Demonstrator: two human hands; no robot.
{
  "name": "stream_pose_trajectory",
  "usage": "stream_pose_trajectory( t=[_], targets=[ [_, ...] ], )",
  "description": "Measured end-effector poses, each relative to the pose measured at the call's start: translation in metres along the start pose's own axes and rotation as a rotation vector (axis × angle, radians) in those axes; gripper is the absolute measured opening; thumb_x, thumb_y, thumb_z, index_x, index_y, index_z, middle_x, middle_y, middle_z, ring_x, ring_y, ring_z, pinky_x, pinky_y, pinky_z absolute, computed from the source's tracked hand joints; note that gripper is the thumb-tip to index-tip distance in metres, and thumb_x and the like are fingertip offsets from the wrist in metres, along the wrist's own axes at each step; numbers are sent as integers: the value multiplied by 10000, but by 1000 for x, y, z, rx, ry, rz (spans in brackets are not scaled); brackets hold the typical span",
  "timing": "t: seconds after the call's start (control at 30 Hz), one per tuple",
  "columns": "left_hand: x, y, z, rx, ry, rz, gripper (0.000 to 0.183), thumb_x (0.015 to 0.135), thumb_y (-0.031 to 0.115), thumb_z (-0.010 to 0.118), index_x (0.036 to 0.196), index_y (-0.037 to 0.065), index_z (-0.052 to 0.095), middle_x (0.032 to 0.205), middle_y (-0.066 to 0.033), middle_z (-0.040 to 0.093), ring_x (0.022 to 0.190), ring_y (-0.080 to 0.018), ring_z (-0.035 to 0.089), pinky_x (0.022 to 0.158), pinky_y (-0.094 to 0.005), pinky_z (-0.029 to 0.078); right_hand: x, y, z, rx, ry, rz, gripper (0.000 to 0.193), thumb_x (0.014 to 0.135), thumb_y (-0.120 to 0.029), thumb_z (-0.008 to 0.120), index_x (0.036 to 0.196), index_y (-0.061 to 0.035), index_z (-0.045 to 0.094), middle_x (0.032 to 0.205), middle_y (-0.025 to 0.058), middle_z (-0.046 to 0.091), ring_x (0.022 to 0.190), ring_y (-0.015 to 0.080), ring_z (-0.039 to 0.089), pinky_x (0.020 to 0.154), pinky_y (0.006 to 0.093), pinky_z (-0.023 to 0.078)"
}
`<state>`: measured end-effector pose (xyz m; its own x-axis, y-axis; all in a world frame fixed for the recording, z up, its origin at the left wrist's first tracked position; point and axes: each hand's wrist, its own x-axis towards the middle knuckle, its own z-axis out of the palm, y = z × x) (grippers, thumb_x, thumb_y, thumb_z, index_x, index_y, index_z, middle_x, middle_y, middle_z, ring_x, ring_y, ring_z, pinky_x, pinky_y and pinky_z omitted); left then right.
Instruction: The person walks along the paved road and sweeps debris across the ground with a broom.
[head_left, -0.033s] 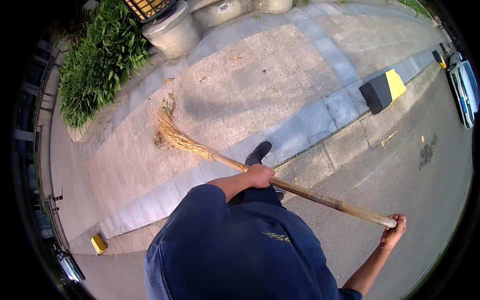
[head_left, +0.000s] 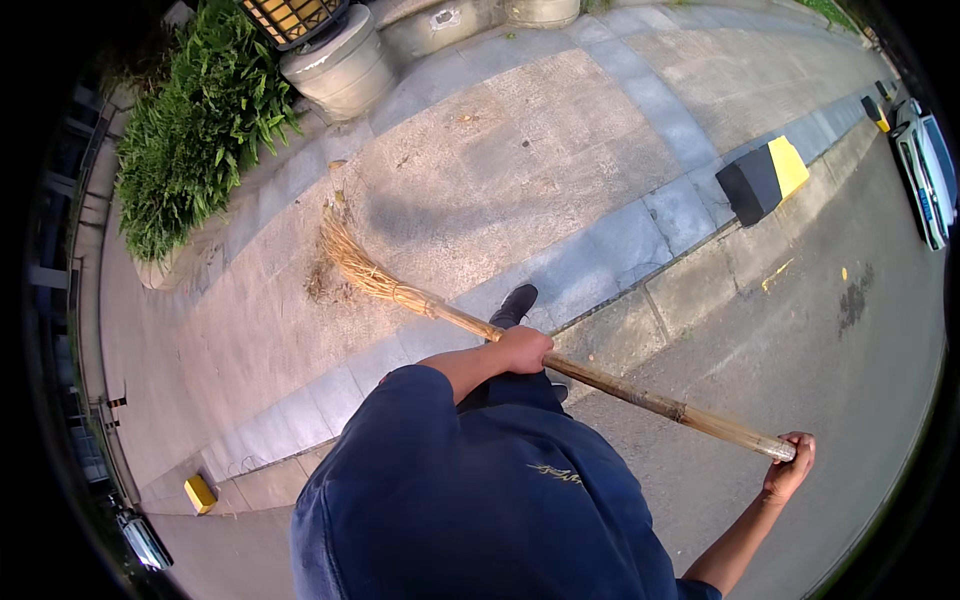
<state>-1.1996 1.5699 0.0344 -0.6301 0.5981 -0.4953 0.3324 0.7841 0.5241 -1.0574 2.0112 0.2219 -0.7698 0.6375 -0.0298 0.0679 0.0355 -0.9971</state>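
Observation:
A straw broom (head_left: 372, 275) with a long bamboo handle (head_left: 630, 392) slants across the view, its bristles at the far left and its butt end at the near right. My left hand (head_left: 525, 350) is wrapped round the handle just in front of my body. Out to the right, my right hand (head_left: 792, 466) grips the butt end. The bristles rest on the paved walkway. Beside them lies a small patch of dark debris (head_left: 325, 282), and a few dry leaves (head_left: 340, 203) are at their tips.
Green bushes (head_left: 200, 140) and a round stone pillar base (head_left: 345, 70) border the far left. A black-and-yellow block (head_left: 763, 182) stands along the kerb on the right. A car (head_left: 922, 175) is on the road beyond. Another yellow block (head_left: 200, 494) sits at the lower left.
The broom's bristles have shifted slightly right, away from the dark debris, which now shows more fully. Both hands keep their grip in nearly the same places.

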Motion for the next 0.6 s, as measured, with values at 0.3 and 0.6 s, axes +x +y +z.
stream_pose_trajectory(
  t=[0.3,0.6],
  targets=[
    [140,98,-74,146,104,478,88,648,142,578,711,97,621,748,-106,615,759,-276,596,668,-394,456,-82,-67,-82,-49,473,-194,259,867,-271,445,759,-40,490,732,46,492,658,109,474,557,215,382],
    [229,-21,-194,71,393,347,91,685,60,531,732,106,594,817,-75,580,869,-254,530,777,-358,406,-53,-121,202,-549,126,-553,291,878,-250,406,738,-5,474,720,129,506,700,191,463,632,294,374]
  ],
)
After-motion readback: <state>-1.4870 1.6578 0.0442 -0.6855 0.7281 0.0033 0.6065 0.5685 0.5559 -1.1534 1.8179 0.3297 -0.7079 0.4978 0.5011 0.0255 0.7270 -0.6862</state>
